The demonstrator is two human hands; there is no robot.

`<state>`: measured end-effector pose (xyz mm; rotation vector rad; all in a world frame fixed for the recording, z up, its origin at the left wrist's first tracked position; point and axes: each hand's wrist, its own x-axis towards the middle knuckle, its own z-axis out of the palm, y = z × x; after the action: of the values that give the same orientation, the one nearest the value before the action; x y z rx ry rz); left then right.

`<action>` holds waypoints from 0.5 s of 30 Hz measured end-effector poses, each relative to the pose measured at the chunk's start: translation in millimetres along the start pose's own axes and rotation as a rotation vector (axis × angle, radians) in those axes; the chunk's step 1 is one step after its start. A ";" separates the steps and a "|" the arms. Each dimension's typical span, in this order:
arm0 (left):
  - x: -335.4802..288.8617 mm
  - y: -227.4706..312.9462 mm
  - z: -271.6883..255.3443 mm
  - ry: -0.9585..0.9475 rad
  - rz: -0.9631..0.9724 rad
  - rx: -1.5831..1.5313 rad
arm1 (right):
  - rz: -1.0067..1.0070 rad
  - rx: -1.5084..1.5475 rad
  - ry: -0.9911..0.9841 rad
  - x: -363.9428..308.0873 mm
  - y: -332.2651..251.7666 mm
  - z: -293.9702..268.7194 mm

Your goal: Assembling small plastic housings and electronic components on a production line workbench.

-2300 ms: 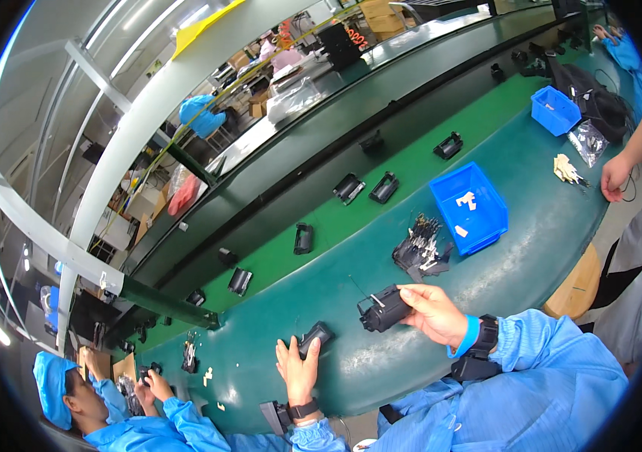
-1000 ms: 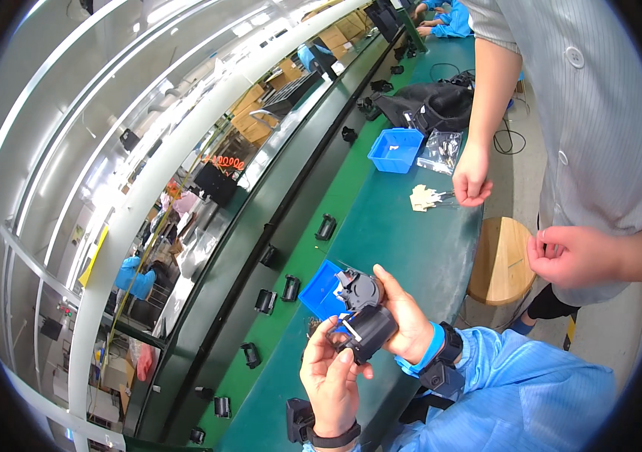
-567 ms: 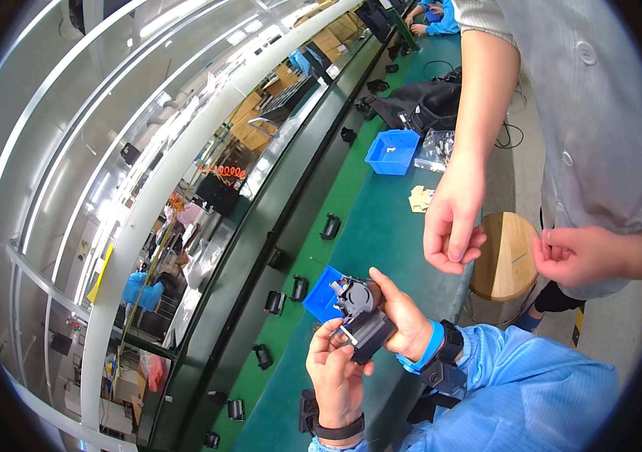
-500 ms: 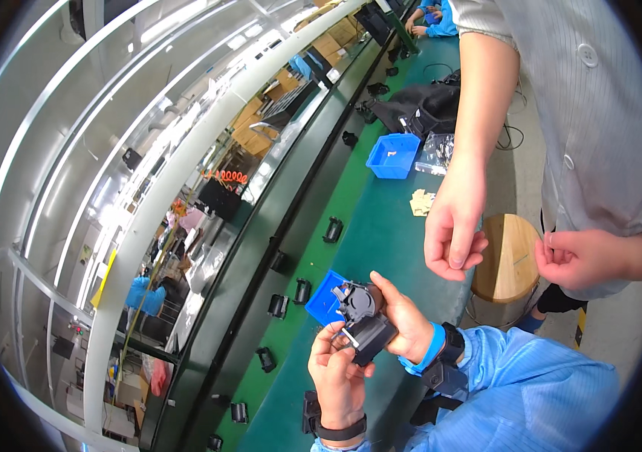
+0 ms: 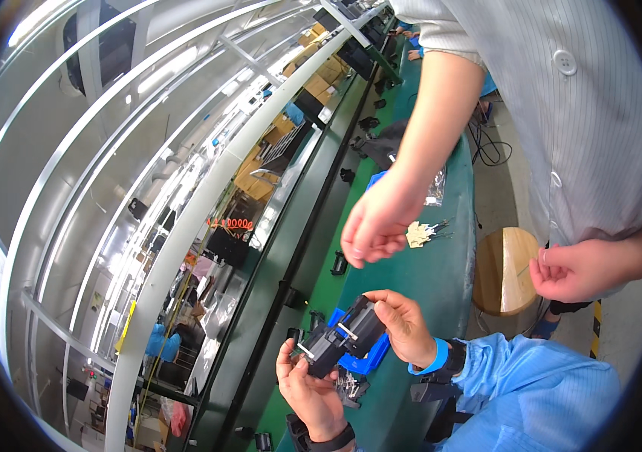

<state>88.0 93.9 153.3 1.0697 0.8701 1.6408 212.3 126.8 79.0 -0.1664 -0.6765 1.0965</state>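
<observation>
My left hand (image 5: pixel 312 399) has its fingers closed on the lower end of a black plastic housing (image 5: pixel 324 351) with a pale rod on it. My right hand (image 5: pixel 405 328) grips the upper end of a similar black block (image 5: pixel 364 322), also with a pale rod. The two blocks lie end to end between my hands; whether they are joined I cannot tell. Behind them, partly covered, is a blue bin (image 5: pixel 370 360), with small metallic parts (image 5: pixel 351 389) beside it. A co-worker's hand (image 5: pixel 381 220) reaches over the table just beyond my right hand.
Several black parts, such as one housing (image 5: pixel 338 263), sit along the green belt (image 5: pixel 321 294) at the left. Cream-coloured pieces with wires (image 5: pixel 420 233) lie on the table. The co-worker's other hand (image 5: pixel 581 269) is at the right, near a round wooden stool (image 5: pixel 503 282).
My hands have turned the black parts, so both pale rods now show. The co-worker's reaching hand has moved left over the table. The view has shifted, and the small metallic parts have come into sight.
</observation>
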 end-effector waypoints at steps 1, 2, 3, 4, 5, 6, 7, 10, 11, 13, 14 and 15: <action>1.3 1.3 0.6 -0.034 -0.004 0.005 | -0.006 -0.001 0.006 0.0 -1.1 -0.2; 2.5 2.5 1.8 -0.067 -0.002 0.011 | -0.007 0.006 0.011 1.3 -2.1 -0.2; 3.6 2.4 3.1 -0.071 -0.001 0.013 | -0.007 0.012 0.016 2.6 -3.1 0.0; 4.8 1.4 4.2 -0.072 0.008 -0.007 | -0.011 0.014 0.016 4.4 -4.2 0.3; 5.8 0.5 5.1 -0.071 0.015 -0.027 | 0.002 0.017 0.016 6.1 -4.9 0.4; 6.0 0.5 6.8 -0.074 0.015 -0.025 | 0.016 0.020 0.016 7.7 -5.2 0.4; 6.2 0.9 9.2 -0.061 0.009 -0.046 | 0.013 0.022 0.017 9.3 -5.1 -0.1; 10.7 -4.5 6.9 -0.048 -0.001 -0.085 | 0.016 0.031 0.000 14.8 -6.2 -1.2; 11.6 -7.0 4.9 -0.050 -0.012 -0.098 | 0.002 0.038 0.007 16.1 -7.3 -1.2; 10.7 -11.9 7.9 -0.065 -0.022 -0.112 | -0.028 0.044 0.018 17.5 -8.0 -5.4; 12.6 -12.6 11.3 -0.083 -0.031 -0.130 | -0.033 0.027 0.043 17.7 -5.7 -7.9; 11.1 -10.6 20.4 -0.095 -0.034 -0.102 | -0.051 0.006 0.066 21.2 -6.7 -11.1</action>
<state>108.7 108.8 153.9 1.0476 0.7316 1.5759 229.8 144.2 82.1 -0.1786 -0.6154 1.0397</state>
